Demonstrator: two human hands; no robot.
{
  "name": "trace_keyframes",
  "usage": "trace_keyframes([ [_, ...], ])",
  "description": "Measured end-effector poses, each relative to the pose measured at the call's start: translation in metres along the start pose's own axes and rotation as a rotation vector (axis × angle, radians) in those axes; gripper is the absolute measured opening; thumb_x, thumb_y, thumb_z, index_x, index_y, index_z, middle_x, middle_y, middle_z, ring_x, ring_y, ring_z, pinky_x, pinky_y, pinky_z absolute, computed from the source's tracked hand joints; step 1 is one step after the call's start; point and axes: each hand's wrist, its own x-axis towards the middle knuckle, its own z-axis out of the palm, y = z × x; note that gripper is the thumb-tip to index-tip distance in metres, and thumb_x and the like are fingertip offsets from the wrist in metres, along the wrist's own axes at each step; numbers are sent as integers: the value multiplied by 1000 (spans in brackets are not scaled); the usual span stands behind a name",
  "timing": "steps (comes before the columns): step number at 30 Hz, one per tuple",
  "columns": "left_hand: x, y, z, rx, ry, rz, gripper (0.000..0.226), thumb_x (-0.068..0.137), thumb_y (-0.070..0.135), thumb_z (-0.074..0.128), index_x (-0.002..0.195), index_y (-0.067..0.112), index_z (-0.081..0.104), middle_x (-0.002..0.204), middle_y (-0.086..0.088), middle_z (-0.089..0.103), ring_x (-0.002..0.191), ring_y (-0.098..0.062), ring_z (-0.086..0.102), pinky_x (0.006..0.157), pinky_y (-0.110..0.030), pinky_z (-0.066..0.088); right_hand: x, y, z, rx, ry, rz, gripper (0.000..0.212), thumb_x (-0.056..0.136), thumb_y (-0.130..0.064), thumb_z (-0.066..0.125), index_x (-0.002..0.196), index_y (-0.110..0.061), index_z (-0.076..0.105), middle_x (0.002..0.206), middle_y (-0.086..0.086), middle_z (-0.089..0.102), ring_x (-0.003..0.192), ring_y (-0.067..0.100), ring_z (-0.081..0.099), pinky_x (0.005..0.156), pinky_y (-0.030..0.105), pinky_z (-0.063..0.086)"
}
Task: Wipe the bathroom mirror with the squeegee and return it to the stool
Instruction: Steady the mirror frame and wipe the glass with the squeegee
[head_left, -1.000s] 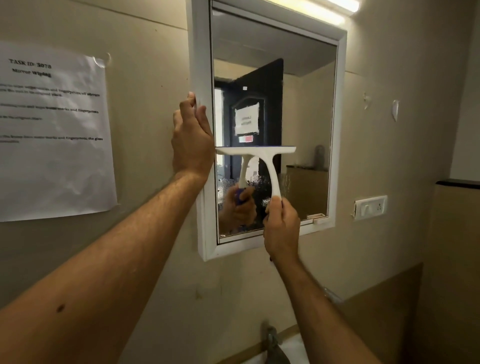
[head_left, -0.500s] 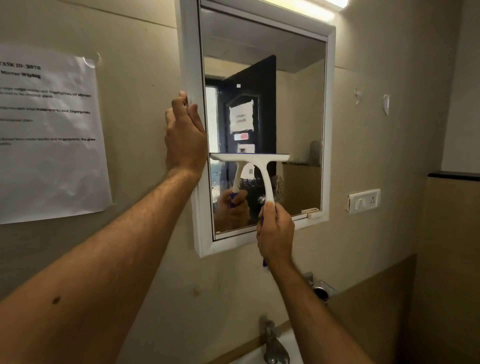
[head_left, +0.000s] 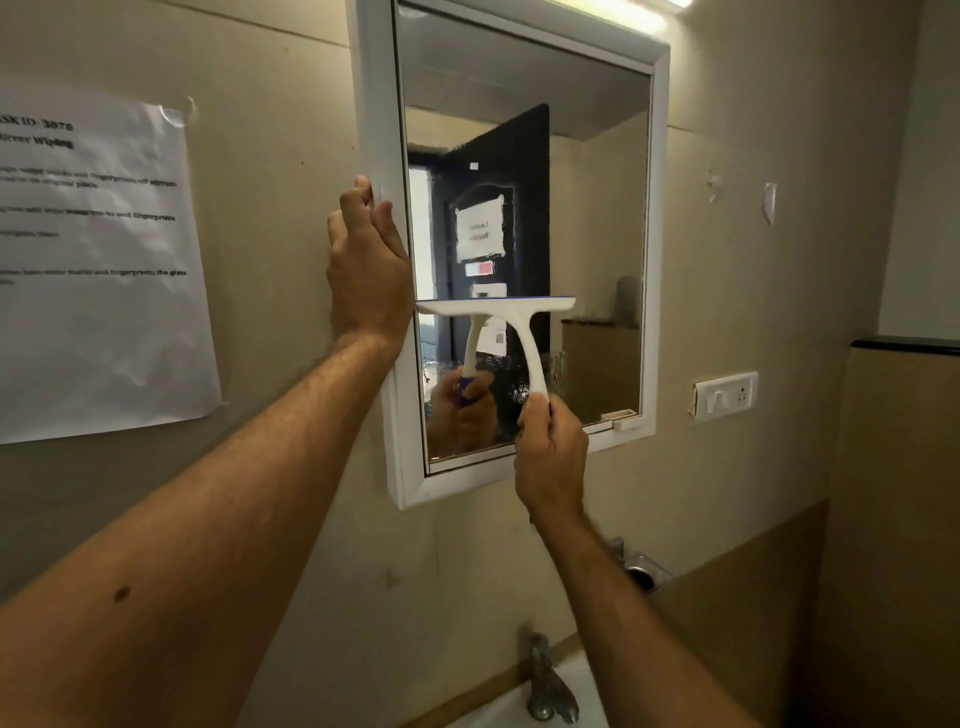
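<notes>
Mirror (head_left: 597, 208): squeegee (head_left: 511, 332) blade horizontal, handle down

Single head view, close in at arm's length, facing the wall and tilted slightly up. Right hand (head_left: 551, 457) gripping the squeegee (head_left: 511, 332) sits near centre; mirror (head_left: 597, 208) above it, tap (head_left: 548, 686) below.

Right hand (head_left: 551, 457) grips the handle of a white squeegee (head_left: 506, 323), blade level against the mirror (head_left: 587, 218) glass | left hand (head_left: 368, 267) rests on the mirror's white frame, left side | printed sheet (head_left: 98, 270) taped to wall at left | tap (head_left: 545, 680) below | switch plate (head_left: 726, 396) at right
</notes>
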Motion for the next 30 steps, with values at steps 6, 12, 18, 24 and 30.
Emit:
trace_keyframes([
  [6, -1, -2, 0, 6, 2, -8, 38, 104, 35, 30, 130, 12, 46, 111, -9, 56, 86, -4, 48, 61, -2, 27, -36, 36, -4, 20, 5, 39, 36, 90, -46, 40, 72, -17, 53, 57, -1, 46, 49, 8, 42, 47, 32, 38],
  [12, -8, -7, -1, -26, 15, -9, 42, 104, 34, 32, 140, 17, 44, 118, -6, 59, 94, 1, 45, 68, 3, 25, -40, 37, -10, 37, 13, 68, 41, 86, -53, 39, 71, -18, 53, 58, 3, 46, 52, 16, 42, 50, 35, 39],
  [18, -23, -19, -3, -38, -6, 19, 45, 104, 35, 33, 145, 20, 38, 120, -5, 61, 96, 1, 50, 78, -1, 31, -35, 30, -6, 22, 18, 49, 40, 87, -49, 39, 69, -16, 53, 57, 2, 47, 52, 13, 43, 48, 33, 38],
  [24, -33, -22, -3, -34, -9, 12, 45, 104, 35, 33, 146, 21, 36, 121, -4, 60, 87, 11, 44, 70, 7, 29, -67, 65, -16, -24, 45, 65, 46, 86, -49, 38, 68, -7, 49, 56, 6, 43, 50, 14, 39, 47, 37, 38],
  [30, -39, -26, -5, -7, -27, 4, 45, 104, 36, 31, 148, 24, 32, 107, -6, 56, 70, 4, 43, 58, 4, 33, -44, 39, -15, -43, 26, 31, 46, 89, -47, 38, 71, -7, 52, 58, 7, 47, 53, 18, 42, 48, 44, 42],
])
